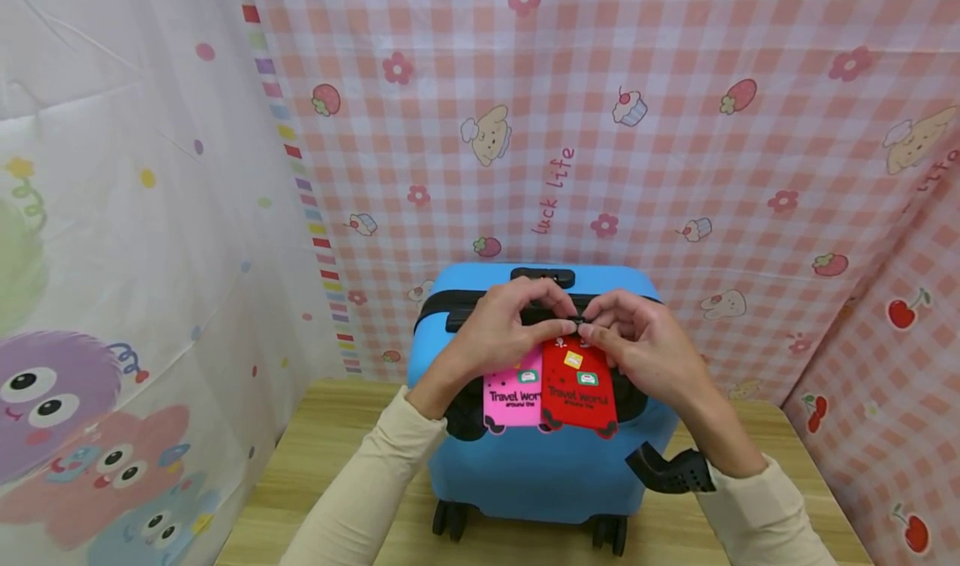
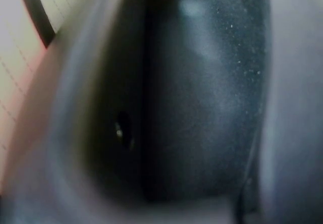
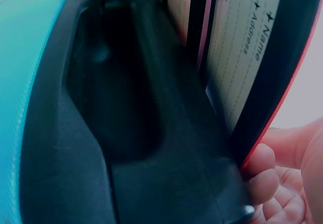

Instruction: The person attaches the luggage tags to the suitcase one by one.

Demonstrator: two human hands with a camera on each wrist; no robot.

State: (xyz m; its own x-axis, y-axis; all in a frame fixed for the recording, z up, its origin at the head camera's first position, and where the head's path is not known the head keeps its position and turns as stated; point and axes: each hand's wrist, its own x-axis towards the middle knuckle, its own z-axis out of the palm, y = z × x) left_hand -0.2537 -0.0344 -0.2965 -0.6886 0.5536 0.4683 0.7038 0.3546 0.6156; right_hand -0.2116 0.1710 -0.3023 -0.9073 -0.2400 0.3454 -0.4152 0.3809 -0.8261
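Observation:
A red luggage tag point(image 1: 579, 387) hangs in front of a blue suitcase point(image 1: 525, 474), partly over a pink luggage tag point(image 1: 512, 399) to its left. At the red tag's top, my left hand point(image 1: 498, 328) pinches its small black strap point(image 1: 577, 320) between thumb and fingertips. My right hand point(image 1: 652, 345) pinches the same strap from the other side, the two thumbs almost meeting. In the right wrist view, the back of the red tag shows a name-and-address card point(image 3: 245, 47), with my right fingers point(image 3: 265, 186) below it. The left wrist view is mostly a blurred dark recess.
The suitcase stands on its wheels point(image 1: 450, 520) on a wood-grain surface point(image 1: 322, 458). A black combination lock point(image 1: 542, 277) sits on its upper part. Behind hangs a pink checked cloth point(image 1: 450, 132), and a white patterned cloth point(image 1: 187, 257) hangs at the left.

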